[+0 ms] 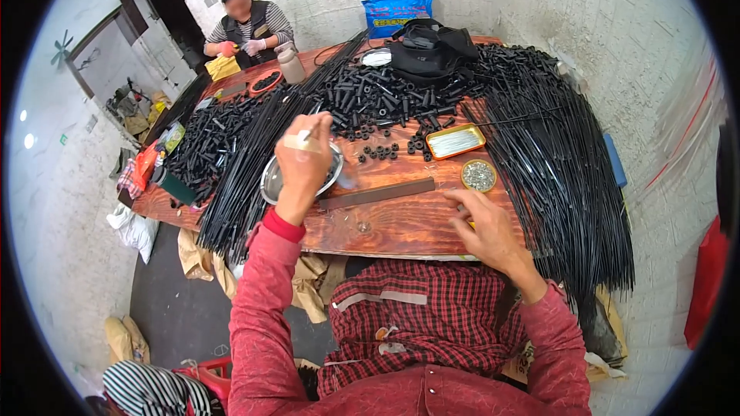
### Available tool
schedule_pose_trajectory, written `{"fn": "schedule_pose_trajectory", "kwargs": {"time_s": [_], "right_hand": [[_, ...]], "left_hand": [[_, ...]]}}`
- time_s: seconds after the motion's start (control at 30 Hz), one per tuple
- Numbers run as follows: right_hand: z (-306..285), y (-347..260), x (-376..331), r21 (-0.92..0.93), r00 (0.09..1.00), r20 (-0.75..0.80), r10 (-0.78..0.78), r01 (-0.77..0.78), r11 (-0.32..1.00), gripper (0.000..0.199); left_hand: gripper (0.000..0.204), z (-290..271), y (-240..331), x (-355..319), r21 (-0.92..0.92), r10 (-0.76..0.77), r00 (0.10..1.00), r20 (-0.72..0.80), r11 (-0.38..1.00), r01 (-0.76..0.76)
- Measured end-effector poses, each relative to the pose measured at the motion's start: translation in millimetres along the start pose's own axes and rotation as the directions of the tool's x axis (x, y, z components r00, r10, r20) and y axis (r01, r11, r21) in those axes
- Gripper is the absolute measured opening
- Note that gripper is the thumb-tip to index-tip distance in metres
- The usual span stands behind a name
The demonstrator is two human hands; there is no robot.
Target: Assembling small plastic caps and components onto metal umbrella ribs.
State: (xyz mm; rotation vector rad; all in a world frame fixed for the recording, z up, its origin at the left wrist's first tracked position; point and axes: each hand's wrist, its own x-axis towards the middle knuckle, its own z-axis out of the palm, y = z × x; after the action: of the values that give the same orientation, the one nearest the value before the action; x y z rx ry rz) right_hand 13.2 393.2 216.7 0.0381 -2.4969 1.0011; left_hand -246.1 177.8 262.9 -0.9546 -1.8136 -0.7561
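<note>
My left hand point(304, 156), with a pale strip of tape across it, is raised over a metal bowl point(271, 182). Its fingers are closed; what they hold, if anything, I cannot make out. My right hand point(489, 229) hovers by the table's front edge, thumb and forefinger apart, with nothing seen between them. Just beyond it is a round tin point(479, 176) of small shiny metal pieces. Farther back sits a yellow-orange tray point(456, 141) of thin silvery rods. Between my hands lies a flat brown bar point(385, 192). Several small black rings point(381, 152) are scattered behind it.
Long thin black rods point(566, 177) are heaped at the right, more point(245, 185) at the left. Black tubular parts point(378, 96) pile up behind, below a black bag point(432, 50). A co-worker point(248, 31) sits at the far left. A green cylinder point(174, 185) stands near the left edge.
</note>
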Motion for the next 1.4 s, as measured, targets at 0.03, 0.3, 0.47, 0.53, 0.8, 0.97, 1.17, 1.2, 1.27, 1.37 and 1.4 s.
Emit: {"fn": "schedule_pose_trajectory", "kwargs": {"time_s": [0.03, 0.3, 0.47, 0.53, 0.8, 0.97, 1.17, 1.2, 1.27, 1.37, 1.4], "right_hand": [[5.4, -8.6, 3.0, 0.048, 1.000, 0.020, 0.008, -0.009, 0.999, 0.050], [33.8, -24.0, 1.2, 0.166, 0.973, 0.018, -0.229, 0.223, 0.961, 0.051], [15.6, -50.6, -12.5, 0.197, 0.962, -0.028, -0.272, 0.272, 0.942, 0.039], [7.5, -54.5, -18.7, 0.188, 0.958, 0.027, -0.286, 0.276, 0.943, 0.035], [-12.7, -53.7, -29.4, 0.358, 0.942, 0.086, -0.324, 0.274, 0.893, 0.021], [-27.0, -67.3, -34.8, 0.368, 0.913, 0.165, -0.374, 0.295, 0.882, 0.020], [-32.1, -84.8, -39.0, 0.429, 0.966, 0.189, -0.177, 0.081, 0.900, 0.023], [-29.7, -80.0, -38.7, 0.373, 0.953, 0.138, -0.270, 0.202, 0.905, 0.022], [-30.2, -75.5, -37.8, 0.330, 0.922, 0.074, -0.380, 0.337, 0.882, 0.018], [-41.9, -74.4, -43.1, 0.393, 0.963, -0.016, -0.268, 0.253, 0.884, 0.015], [-51.9, -79.9, -43.3, 0.394, 0.963, -0.073, -0.260, 0.267, 0.879, 0.013]], "left_hand": [[0.005, -9.3, 13.9, -0.9, 0.011, 0.024, 0.999, 0.028, 1.000, -0.024], [0.017, -69.9, 80.9, -7.1, -0.281, -0.127, 0.940, 0.317, 0.934, 0.221], [0.016, -97.1, 84.4, -12.1, -0.130, -0.084, 0.927, 0.366, 0.981, 0.141], [0.019, -103.6, 83.3, -16.0, -0.106, -0.098, 0.917, 0.386, 0.983, 0.150], [0.031, -123.0, 94.2, -21.3, -0.298, -0.297, 0.755, 0.585, 0.787, 0.540], [0.033, -125.6, 99.1, -26.5, -0.277, -0.237, 0.750, 0.618, 0.827, 0.490], [0.030, -133.7, 111.1, -17.6, -0.249, -0.229, 0.736, 0.637, 0.842, 0.478], [0.030, -135.8, 112.9, -14.9, -0.254, -0.209, 0.725, 0.656, 0.843, 0.474], [0.027, -140.1, 117.8, -10.4, -0.274, -0.230, 0.719, 0.656, 0.815, 0.511], [0.010, -153.9, 126.9, -7.3, -0.398, -0.222, 0.755, 0.617, 0.739, 0.543], [0.007, -160.5, 125.5, -7.7, -0.497, -0.099, 0.820, 0.564, 0.752, 0.432]]}}
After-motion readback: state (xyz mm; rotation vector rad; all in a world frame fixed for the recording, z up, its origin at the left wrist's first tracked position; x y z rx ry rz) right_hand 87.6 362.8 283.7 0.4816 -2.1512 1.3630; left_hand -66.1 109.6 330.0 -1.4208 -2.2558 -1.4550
